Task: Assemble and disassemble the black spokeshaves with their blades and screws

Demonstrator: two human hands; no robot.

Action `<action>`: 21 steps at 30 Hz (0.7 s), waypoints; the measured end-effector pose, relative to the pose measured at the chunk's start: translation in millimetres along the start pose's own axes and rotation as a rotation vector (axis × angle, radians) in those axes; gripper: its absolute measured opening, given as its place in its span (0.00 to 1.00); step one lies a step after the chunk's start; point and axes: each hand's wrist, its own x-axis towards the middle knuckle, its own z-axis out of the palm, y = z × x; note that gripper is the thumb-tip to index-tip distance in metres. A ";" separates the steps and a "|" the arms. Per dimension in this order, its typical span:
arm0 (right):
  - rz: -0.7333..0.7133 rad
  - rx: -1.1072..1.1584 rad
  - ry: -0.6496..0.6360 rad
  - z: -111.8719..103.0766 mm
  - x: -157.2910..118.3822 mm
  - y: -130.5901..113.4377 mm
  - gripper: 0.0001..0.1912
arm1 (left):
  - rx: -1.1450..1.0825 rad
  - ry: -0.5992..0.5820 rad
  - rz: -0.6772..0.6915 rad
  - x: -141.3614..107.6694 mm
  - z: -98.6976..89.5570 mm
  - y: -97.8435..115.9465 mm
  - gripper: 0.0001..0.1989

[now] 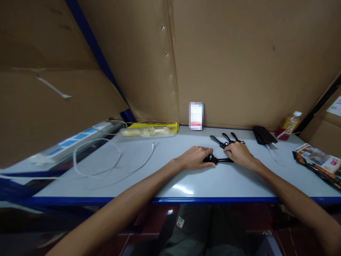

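On the table lie several slim black long-handled tools whose exact kind I cannot make out. My left hand (195,157) is closed around the wide end of one black long-handled tool (225,160), and its thin handle points right across the tabletop. Close by, my right hand (239,153) has its fingers curled down over the group of black tools (227,138), with three handles fanning out beyond the knuckles. Its fingertips are partly hidden, as are the tool ends beneath them.
A phone with a blurred screen (196,116) leans against the cardboard wall (226,64). Left are a yellow packet (151,129), a white cable (119,153) and a power strip (77,140). Right are a black device (264,135), a drink bottle (289,126) and a printed bag (318,161).
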 end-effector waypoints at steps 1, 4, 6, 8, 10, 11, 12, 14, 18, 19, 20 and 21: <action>-0.005 -0.001 -0.006 1.5 0.0 0.1 0.20 | 0.000 -0.001 0.000 0.0 0.1 -0.1 0.27; -0.019 0.052 0.020 5.2 0.3 -0.5 0.20 | -0.010 0.002 0.000 -0.1 0.6 -0.4 0.27; -0.064 0.103 0.027 6.6 0.3 -1.1 0.22 | -0.022 0.009 0.000 0.0 1.1 -0.7 0.27; -0.115 0.130 0.010 7.3 0.0 -1.4 0.24 | -0.038 0.018 0.003 0.0 1.4 -0.8 0.28; -0.140 0.132 -0.007 7.7 -0.4 -1.5 0.25 | -0.055 0.027 0.005 0.1 1.5 -0.9 0.28; -0.142 0.131 -0.009 7.8 -0.6 -1.6 0.25 | -0.060 0.030 0.006 0.1 1.6 -0.9 0.28; -0.141 0.130 -0.009 7.9 -0.7 -1.6 0.25 | -0.064 0.032 0.006 0.1 1.8 -1.0 0.28; -0.137 0.127 -0.008 7.7 -0.7 -1.8 0.24 | -0.066 0.035 0.008 0.2 2.3 -1.4 0.28; -0.138 0.126 -0.012 6.8 -0.4 -2.8 0.24 | -0.041 0.023 0.008 0.1 3.4 -1.9 0.28; -0.140 0.126 -0.013 6.5 -0.4 -3.0 0.24 | -0.035 0.016 0.005 0.1 3.3 -1.9 0.27; -0.140 0.125 -0.013 6.4 -0.4 -3.3 0.24 | -0.033 0.011 0.002 0.1 3.1 -1.7 0.27; -0.141 0.123 -0.013 6.4 -0.5 -3.4 0.24 | -0.035 0.009 0.000 0.0 2.7 -1.4 0.27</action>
